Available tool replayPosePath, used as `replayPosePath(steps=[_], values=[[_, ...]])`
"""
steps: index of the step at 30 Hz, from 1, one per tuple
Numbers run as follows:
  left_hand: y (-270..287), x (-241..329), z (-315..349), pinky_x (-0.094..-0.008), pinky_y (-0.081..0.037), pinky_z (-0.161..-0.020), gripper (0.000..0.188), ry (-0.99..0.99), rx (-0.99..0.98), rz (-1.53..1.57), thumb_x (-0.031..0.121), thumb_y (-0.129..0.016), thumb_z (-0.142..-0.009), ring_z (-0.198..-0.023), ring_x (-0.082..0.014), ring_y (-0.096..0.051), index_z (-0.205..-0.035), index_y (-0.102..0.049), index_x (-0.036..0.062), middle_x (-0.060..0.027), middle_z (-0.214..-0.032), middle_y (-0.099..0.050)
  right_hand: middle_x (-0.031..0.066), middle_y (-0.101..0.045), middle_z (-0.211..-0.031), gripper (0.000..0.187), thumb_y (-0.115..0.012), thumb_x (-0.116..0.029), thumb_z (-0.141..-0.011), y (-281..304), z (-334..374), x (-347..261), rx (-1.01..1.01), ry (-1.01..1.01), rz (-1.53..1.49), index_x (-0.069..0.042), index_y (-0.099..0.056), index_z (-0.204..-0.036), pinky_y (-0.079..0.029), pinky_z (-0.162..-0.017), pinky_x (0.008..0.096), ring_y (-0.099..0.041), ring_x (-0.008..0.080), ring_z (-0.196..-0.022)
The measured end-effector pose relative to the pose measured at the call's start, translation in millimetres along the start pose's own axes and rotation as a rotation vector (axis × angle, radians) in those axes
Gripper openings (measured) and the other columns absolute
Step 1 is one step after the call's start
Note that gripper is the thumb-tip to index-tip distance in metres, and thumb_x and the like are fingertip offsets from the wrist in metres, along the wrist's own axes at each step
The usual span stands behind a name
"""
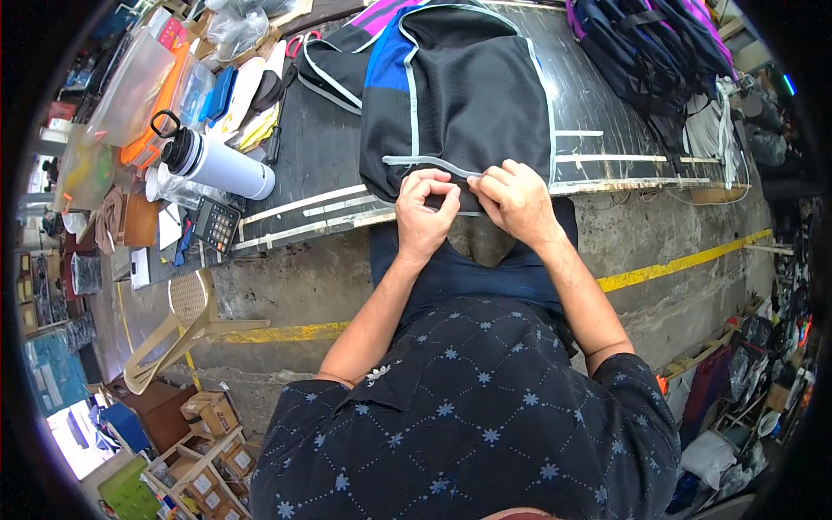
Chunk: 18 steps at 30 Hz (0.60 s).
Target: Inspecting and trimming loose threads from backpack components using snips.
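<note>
Black bag (pixel 485 113) with a blue side panel and pale grey edging, spread across the middle of the table (pixel 321 152), lower end at the table's near edge. Grey strip (pixel 416 161) along the lower part of the bag, close to the table's near edge. Left hand (pixel 420 225) at the table's near edge, just beside the strip: fingers curled, thumb bent toward the forefinger; impossible to tell whether anything is pinched between. Right hand (pixel 524 208) at the same edge of the table: thumb and fingers closed on the right end of the strip. On the left part of the table: white bottle (pixel 227 165) with a black cap and loop; dark calculator (pixel 215 225) nearer the table's edge; red-handled scissors (pixel 299 42) farther back on the table. On the table's right part: purple-and-navy backpack (pixel 650 52). Below the table's left end: beige chair (pixel 188 299).
</note>
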<state>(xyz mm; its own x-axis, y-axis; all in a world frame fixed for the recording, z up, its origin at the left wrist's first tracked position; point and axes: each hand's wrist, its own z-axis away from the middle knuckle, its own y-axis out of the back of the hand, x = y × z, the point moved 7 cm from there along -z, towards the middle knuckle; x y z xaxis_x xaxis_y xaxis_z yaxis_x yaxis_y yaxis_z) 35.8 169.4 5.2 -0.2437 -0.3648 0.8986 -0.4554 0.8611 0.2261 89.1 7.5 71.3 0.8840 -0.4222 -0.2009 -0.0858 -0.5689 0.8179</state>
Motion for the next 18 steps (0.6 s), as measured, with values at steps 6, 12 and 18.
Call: replayPosePath(steps=[6, 12, 18], values=[[13.6, 14.2, 1.9, -0.0358, -0.056, -0.09, 0.011, -0.093, 0.034, 0.073, -0.001, -0.077, -0.091, -0.098, -0.0248, -0.071, -0.09, -0.066, 0.0004, -0.0115, -0.104, -0.074, 0.012, -0.077, -0.101, 0.033, -0.084, -0.021, -0.094, 5.0, 2.7, 26.1, 0.142, -0.442, -0.311, -0.003, -0.074, -0.12, -0.058, -0.078, 0.0384, -0.074, 0.0281, -0.085], [47.8, 36.6, -8.3, -0.045, -0.054, -0.086, 0.014, -0.298, 0.232, -0.386, 0.003, -0.081, -0.085, -0.092, -0.034, -0.068, -0.095, -0.071, 0.0056, -0.0121, -0.097, -0.07, 0.0174, -0.081, -0.102, 0.036, -0.082, -0.03, -0.097, -18.5, -31.9, 31.0, -0.1, -0.556, -0.416, -0.002, -0.077, -0.119, -0.06, -0.077, 0.0396, -0.077, 0.0274, -0.083], [58.0, 20.2, -15.0, -0.0455, -0.056, -0.085, 0.018, -0.242, 0.244, -0.503, 0.007, -0.084, -0.086, -0.095, -0.0336, -0.069, -0.101, -0.075, 0.005, -0.0121, -0.1, -0.07, 0.0214, -0.076, -0.091, 0.032, -0.074, -0.033, -0.101, -57.4, -57.9, 19.4, -0.248, -0.475, -0.53, -0.002, -0.079, -0.111, -0.056, -0.076, 0.0434, -0.073, 0.0362, -0.079]])
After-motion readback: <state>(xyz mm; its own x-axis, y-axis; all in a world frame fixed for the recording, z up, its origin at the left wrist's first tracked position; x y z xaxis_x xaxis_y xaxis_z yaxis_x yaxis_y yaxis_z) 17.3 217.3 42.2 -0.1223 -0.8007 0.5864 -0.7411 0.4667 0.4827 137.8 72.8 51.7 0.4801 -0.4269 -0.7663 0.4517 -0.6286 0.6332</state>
